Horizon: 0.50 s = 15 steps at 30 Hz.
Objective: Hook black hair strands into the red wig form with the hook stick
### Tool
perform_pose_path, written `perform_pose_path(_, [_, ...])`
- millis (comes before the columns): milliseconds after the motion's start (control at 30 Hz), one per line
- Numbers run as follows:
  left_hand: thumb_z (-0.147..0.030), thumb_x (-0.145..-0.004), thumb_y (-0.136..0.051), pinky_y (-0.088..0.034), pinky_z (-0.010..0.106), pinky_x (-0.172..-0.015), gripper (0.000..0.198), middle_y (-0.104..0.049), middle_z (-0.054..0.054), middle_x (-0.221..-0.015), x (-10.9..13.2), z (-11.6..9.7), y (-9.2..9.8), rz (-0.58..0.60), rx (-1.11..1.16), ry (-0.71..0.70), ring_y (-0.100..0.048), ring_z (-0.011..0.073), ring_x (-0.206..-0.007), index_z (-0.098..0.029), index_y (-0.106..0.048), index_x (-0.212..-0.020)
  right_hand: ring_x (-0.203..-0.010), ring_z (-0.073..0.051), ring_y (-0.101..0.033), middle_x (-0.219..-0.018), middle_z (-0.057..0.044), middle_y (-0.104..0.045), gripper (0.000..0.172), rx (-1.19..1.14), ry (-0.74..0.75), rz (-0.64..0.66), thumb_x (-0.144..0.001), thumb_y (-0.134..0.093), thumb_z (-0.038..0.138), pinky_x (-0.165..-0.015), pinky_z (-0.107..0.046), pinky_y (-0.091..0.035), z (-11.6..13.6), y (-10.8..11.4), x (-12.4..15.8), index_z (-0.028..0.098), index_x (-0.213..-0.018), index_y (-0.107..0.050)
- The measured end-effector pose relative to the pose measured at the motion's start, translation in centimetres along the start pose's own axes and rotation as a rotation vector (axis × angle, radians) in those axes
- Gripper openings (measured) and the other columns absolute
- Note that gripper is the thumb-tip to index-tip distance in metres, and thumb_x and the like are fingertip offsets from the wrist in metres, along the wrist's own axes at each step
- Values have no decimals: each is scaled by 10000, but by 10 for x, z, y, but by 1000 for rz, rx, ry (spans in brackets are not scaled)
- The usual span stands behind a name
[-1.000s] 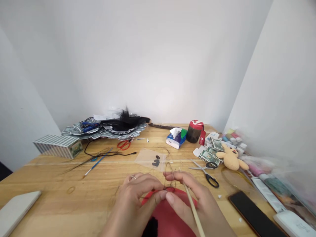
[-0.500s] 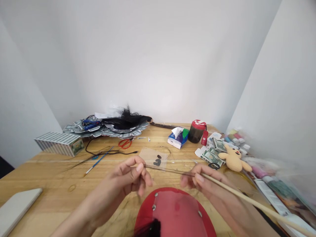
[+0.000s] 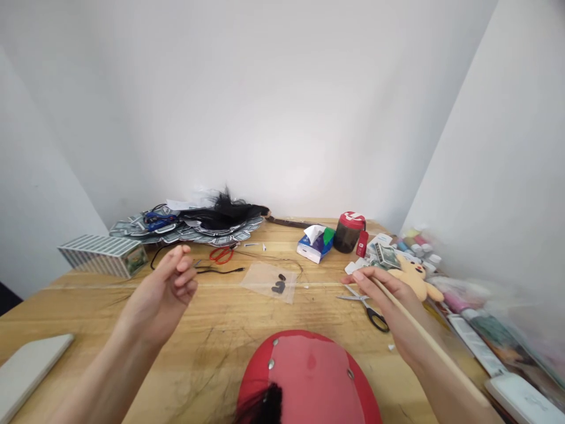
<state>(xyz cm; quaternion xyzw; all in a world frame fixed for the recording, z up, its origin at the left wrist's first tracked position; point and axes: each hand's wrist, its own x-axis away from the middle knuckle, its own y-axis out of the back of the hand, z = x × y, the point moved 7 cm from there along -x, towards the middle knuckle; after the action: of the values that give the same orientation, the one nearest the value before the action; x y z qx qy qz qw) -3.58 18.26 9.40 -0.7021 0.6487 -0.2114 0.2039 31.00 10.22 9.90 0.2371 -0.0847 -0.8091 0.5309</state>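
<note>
One long, slim, pale wooden stick is slanting back along the right hand, whose grip is clamped on it near its far end. Left hand is way over on the other side, fingertips bunched together — can't tell if there's a strand in them. Half a second ago the hands were closer, with a thin dark strand between them; now they've swung well apart and I can't make it out. So I'd say neither hand is working on the rounded red piece with metal rivets between them — tuft of black hair at its near edge. Black-handled metal scissors lie on the wooden counter beside the right hand.
</note>
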Motion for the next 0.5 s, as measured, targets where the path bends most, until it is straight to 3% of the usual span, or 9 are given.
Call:
perform_pose_path(133, [-207,-871,-634,-380,117,-470,88,-542,-71,-689,-2,-5,8,-98,-98,-130,-469,66,-565,-209,-599,-791,-741,-240,-652,-763,-28,-729,255,139,157,53,-905,-603,439,-694,-359,-489,13,-11,6,243,-770,-694])
perform_pose_path(267, [-285,-796,-763,-419,126,-655,96,-671,-36,-814,22,20,-15,-46,-296,-172,-533,116,-795,-220,-699,-767,-894,-270,-651,-851,-38,-760,190,279,536,132,-928,-594,259,-823,-408,-465,45,-37,35,241,-799,-732])
perform_pose_path(333, [-344,-743,-809,-451,202,-808,154,-711,-2,-826,40,39,-31,57,-393,-153,-583,185,-903,-216,-724,-733,-918,-248,-655,-853,-36,-761,224,384,774,130,-974,-548,198,-851,-386,-459,63,-48,57,223,-851,-733])
perform_pose_path(400, [-457,-790,-754,-455,287,-903,229,-739,21,-886,60,60,-50,251,-508,-113,-616,240,-981,-230,-734,-767,-889,-216,-665,-820,-30,-752,260,456,932,114,-1014,-503,204,-836,-346,-463,76,-55,76,211,-884,-727])
perform_pose_path(500, [-565,-833,-678,-503,292,-780,338,-722,24,-815,86,86,-64,441,-444,41,-650,220,-832,-231,-685,-783,-839,-195,-669,-762,-15,-750,278,461,999,58,-1023,-500,243,-800,-316,-459,88,-53,89,219,-874,-733])
